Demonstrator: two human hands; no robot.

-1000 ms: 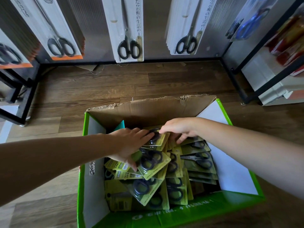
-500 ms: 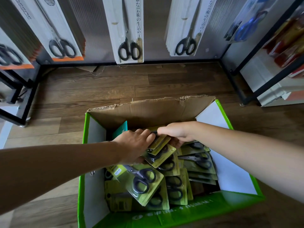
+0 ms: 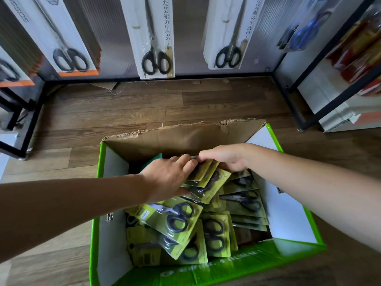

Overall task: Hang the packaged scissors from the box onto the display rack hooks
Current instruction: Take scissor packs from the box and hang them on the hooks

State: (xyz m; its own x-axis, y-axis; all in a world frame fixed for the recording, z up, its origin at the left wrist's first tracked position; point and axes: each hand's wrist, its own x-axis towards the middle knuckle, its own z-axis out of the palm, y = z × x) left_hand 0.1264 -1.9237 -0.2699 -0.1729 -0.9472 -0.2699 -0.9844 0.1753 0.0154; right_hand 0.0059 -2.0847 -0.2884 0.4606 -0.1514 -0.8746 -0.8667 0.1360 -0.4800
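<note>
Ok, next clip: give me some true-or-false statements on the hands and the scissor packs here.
1. The left hand and the right hand both reach into the box. True.
2. The packaged scissors in the box have red cards. False: the cards are yellow-green.
3. The box stands on a wooden floor. True.
4. The display rack holds nothing. False: white packs of scissors hang on it.
5. The right hand lifts a pack to the rack. False: it grips packaged scissors inside the box.
</note>
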